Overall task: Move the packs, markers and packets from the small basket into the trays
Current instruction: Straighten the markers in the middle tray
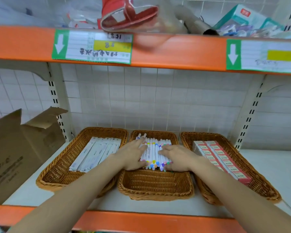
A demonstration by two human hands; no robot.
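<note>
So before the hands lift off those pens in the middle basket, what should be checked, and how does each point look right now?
1. Markers all lie inside the middle tray: ok.
2. Markers lined up side by side: mostly ok; one or two at the far left end sit askew.
3. Left hand and right hand rest flat on the markers, gripping nothing: ok.
4. Long white packets lie in the left tray: ok.
5. Red and white packs lie in the right tray: ok.
6. Small basket emptied: cannot tell, not in view.
</note>
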